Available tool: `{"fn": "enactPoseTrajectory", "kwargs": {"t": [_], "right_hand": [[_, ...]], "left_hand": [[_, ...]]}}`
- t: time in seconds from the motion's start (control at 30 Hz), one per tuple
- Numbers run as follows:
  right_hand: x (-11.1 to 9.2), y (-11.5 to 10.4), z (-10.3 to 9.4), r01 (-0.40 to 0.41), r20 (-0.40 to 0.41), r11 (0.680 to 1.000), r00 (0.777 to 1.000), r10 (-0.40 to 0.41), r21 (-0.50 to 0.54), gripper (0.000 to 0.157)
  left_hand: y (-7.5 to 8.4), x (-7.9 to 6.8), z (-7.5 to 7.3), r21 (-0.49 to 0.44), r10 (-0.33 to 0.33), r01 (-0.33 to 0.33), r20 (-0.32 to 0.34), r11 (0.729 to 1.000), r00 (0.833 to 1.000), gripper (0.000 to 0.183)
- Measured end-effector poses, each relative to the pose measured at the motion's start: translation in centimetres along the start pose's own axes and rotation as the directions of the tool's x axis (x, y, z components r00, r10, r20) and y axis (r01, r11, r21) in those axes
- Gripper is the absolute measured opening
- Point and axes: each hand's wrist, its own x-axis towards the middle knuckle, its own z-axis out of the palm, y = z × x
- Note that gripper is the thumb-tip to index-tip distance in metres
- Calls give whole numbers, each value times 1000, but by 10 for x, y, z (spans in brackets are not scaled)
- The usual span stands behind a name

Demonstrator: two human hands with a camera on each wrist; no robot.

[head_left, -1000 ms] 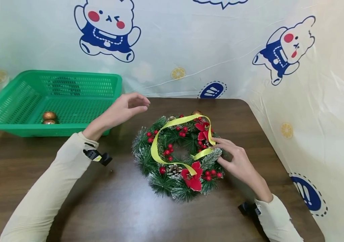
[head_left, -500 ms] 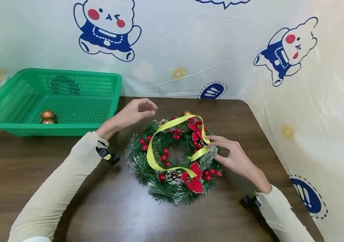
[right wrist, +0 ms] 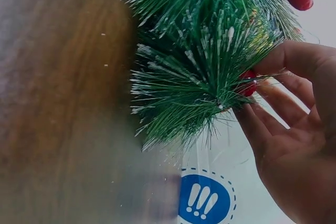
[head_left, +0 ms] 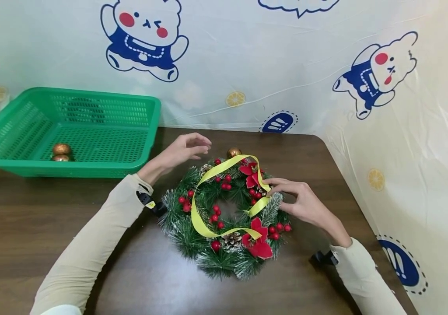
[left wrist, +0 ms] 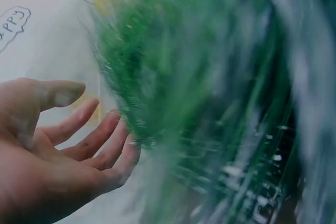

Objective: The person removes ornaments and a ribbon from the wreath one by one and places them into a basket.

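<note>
A green Christmas wreath [head_left: 186, 238] lies on the brown table, trimmed with red berries, pinecones and two red flowers [head_left: 259, 245]. A yellow ribbon [head_left: 196, 214] loops loosely over its top. At the far rim shows a copper-coloured ball [head_left: 234, 152]. My right hand [head_left: 300, 199] holds the wreath's right side, fingers over the ribbon's end and a frosted sprig; the right wrist view shows thumb and fingers around the greenery near a red berry [right wrist: 249, 83]. My left hand [head_left: 178, 153] hovers by the far-left rim, fingers loosely bent and holding nothing; needles blur close to the left wrist camera.
A green plastic basket [head_left: 90, 168] stands at the back left, with two copper-coloured balls [head_left: 61, 149] inside. A printed white cloth [head_left: 208, 52] hangs behind the table and along its right side.
The wreath has turned slightly counterclockwise: its far ball moved left, its near flower right. My left hand moved right and nearer along the far-left rim. The right hand keeps its hold.
</note>
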Motion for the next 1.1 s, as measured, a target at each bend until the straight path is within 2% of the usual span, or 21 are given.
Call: {"fn": "enactPoseTrajectory", "kwargs": {"t": [0.17,0.33,0.47,0.7,0.83,1.1], "right_hand": [[4,6,0,30,35,998,999,-31,46,43],[8,6,-1,31,94,992,995,-42,122,45],[10,5,-4,21,124,988,992,-41,156,46],[11,5,-8,11,122,989,992,-29,150,44],[12,5,-9,5,122,989,992,-23,147,43],[14,9,-7,-6,130,988,991,-14,155,43]], "left_hand": [[-14,1,-1,-111,-41,47,57,993,998,42],[-26,2,-6,-264,-76,104,114,959,991,45],[-32,6,-4,-309,-88,135,161,941,983,47],[-36,16,5,-374,-55,132,210,918,976,52],[-42,19,8,-389,-65,144,210,910,976,51],[-44,16,13,-280,-77,128,188,951,979,50]]}}
